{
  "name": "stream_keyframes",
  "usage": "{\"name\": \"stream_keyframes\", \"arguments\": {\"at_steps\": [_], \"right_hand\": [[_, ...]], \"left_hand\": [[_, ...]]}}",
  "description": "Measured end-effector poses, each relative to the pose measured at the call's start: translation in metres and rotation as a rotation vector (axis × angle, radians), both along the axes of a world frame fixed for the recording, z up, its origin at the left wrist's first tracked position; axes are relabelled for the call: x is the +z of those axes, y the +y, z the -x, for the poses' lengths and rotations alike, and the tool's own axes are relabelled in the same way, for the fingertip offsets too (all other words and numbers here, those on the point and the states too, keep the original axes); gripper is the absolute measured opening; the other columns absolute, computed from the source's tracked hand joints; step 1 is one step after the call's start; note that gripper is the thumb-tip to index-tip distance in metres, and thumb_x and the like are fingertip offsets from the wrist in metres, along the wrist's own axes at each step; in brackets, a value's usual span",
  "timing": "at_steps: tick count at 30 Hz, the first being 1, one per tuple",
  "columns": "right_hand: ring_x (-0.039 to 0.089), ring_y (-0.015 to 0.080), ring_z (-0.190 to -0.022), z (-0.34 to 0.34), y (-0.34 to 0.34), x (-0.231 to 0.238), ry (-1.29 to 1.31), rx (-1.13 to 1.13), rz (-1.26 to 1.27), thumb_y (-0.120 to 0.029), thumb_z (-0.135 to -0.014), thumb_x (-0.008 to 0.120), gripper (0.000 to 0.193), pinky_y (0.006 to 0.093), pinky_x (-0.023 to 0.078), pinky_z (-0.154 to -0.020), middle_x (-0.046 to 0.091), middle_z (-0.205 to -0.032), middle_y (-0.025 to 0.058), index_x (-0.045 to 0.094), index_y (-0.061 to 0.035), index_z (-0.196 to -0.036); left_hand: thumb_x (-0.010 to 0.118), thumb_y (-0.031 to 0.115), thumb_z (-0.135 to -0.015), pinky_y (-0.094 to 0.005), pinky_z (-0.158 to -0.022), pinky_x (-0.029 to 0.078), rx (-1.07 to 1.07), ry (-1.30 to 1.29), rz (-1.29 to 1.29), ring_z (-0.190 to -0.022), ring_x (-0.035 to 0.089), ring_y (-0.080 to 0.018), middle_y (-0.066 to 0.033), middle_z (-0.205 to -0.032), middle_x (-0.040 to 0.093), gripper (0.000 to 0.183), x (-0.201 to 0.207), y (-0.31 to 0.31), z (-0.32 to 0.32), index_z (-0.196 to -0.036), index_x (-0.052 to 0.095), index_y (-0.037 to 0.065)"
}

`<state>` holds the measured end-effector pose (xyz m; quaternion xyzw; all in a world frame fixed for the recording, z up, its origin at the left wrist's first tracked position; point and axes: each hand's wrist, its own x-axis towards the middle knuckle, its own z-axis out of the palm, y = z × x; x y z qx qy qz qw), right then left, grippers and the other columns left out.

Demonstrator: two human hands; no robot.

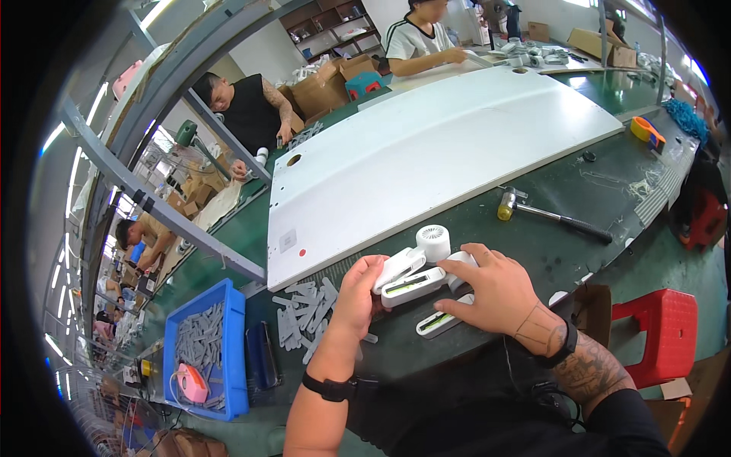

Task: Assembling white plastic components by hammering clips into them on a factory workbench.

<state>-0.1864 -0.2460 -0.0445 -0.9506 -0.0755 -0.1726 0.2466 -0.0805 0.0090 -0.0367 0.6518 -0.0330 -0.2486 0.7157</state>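
My left hand (359,293) is closed round the handle of a white handheld fan (398,268), whose round grilled head stands up at its far end. Beside it lies a second white fan (415,287), its handle open along one side with dark and yellow-green parts showing inside. The fingers of my right hand (499,293) curl over that fan's head, which they partly hide. Below my right thumb is a third white handle (444,318), also open; its far end is hidden under the hand.
Grey plastic strips (306,316) lie by my left wrist, beside a blue bin (242,350) of similar strips. A large white panel (442,167) covers the bench beyond. A hammer (556,215) and a tape dispenser (647,132) lie right. A red stool (655,335) stands below. Several people work nearby.
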Motion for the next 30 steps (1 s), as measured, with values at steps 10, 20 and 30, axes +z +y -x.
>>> {"name": "stream_keyframes", "arguments": {"at_steps": [10,20,30], "right_hand": [[0.071,0.0372,-0.116,0.003,0.001,0.006,0.021,-0.002,0.024,-0.058,-0.085,0.088,0.06,0.0488,0.059,-0.098,0.066,-0.142,0.019,0.08,-0.0247,-0.135],[0.048,0.0529,-0.149,0.017,-0.033,0.012,0.011,0.1,-0.337,-0.047,-0.091,0.087,0.093,0.0565,0.046,-0.121,0.044,-0.166,0.0323,0.046,-0.0147,-0.169],[0.032,0.0544,-0.159,0.002,0.007,-0.015,-0.031,0.167,-0.173,-0.012,-0.094,0.081,0.082,0.062,0.034,-0.128,0.026,-0.177,0.0271,0.047,-0.0245,-0.168]], "left_hand": [[0.074,0.046,-0.108,-0.032,-0.083,0.058,0.08,-0.168,-0.236,-0.097,0.072,-0.0167,-0.0109,-0.108,0.077,0.045,-0.018,0.006,-0.009,-0.117,0.076,0.002],[0.093,0.045,-0.087,-0.05,-0.121,0.044,-0.19,-1.057,-0.659,-0.144,0.055,-0.0398,-0.0236,-0.158,0.053,0.092,-0.009,-0.005,0.042,-0.163,0.054,0.011],[0.095,0.033,-0.085,-0.0566,-0.122,0.041,-0.048,-1.134,-0.771,-0.146,0.048,-0.049,-0.0256,-0.164,0.047,0.079,-0.04,-0.019,0.04,-0.154,0.061,0.013]]}}
